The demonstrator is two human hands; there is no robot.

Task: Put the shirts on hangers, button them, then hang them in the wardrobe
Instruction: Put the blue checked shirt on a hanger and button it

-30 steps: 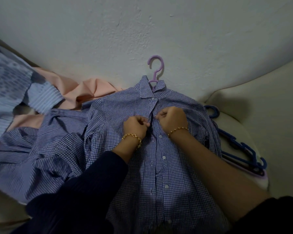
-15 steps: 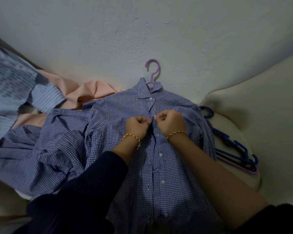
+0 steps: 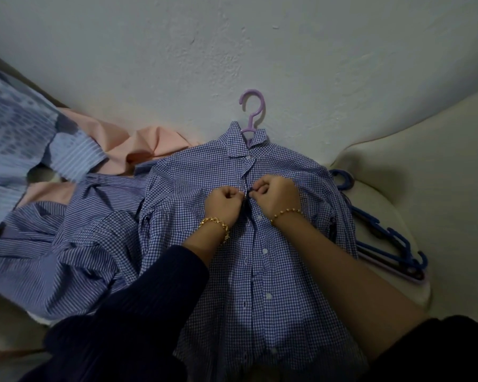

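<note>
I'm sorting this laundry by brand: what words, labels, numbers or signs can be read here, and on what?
None: no text can be read in this view.
On the checked shirt no label or print shows; the left hand and right hand pinch its front, covering a small patch.
On the purple hanger and blue hangers: no marking visible.
On the striped shirt and peach cloth: no lettering shows.
</note>
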